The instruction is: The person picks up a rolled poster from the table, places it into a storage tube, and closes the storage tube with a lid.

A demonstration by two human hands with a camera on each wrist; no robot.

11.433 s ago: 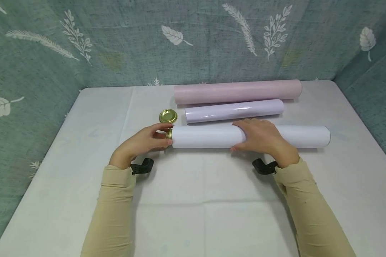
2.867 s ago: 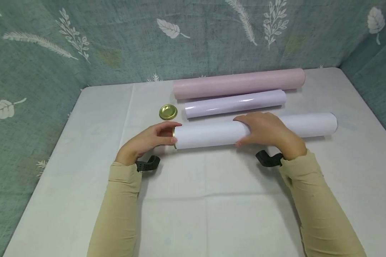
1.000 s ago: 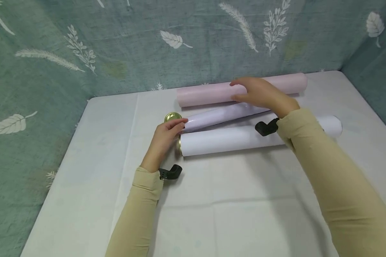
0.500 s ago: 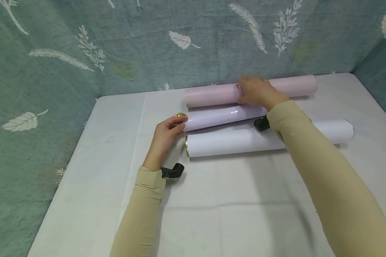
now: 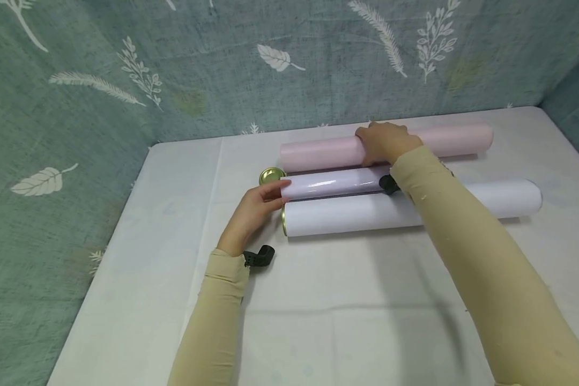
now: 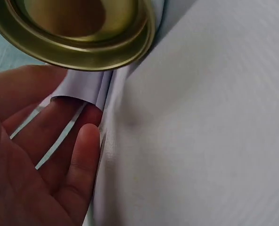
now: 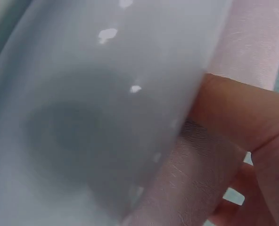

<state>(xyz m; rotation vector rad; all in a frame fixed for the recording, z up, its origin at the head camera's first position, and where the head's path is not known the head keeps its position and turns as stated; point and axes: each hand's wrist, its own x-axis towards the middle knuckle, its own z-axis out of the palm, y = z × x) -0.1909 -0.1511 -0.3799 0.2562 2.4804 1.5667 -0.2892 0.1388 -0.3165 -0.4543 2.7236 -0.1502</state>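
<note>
Three long rolls lie side by side: pink [image 5: 451, 140] at the back, glossy lilac [image 5: 328, 184] in the middle, a white tube [image 5: 352, 215] in front. At the lilac roll's left end, my left hand [image 5: 251, 212] holds it between thumb and fingers; the left wrist view shows fingertips behind its curled edge [image 6: 78, 89]. My right hand [image 5: 386, 142] grips the pink roll near its middle from above, its thumb [image 7: 243, 108] between pink and lilac in the right wrist view. A gold metal cap [image 6: 78, 61] closes the white tube's left end.
A loose round gold lid [image 5: 270, 175] lies just behind the lilac roll's left end. White cloth covers the table [image 5: 328, 321]. Green leaf-patterned fabric [image 5: 212, 75] stands along the back and left. My right forearm crosses over the white tube.
Both hands have left the white tube, the left for the lilac roll's end, the right for the pink roll. The pink and lilac rolls have come closer to the white tube.
</note>
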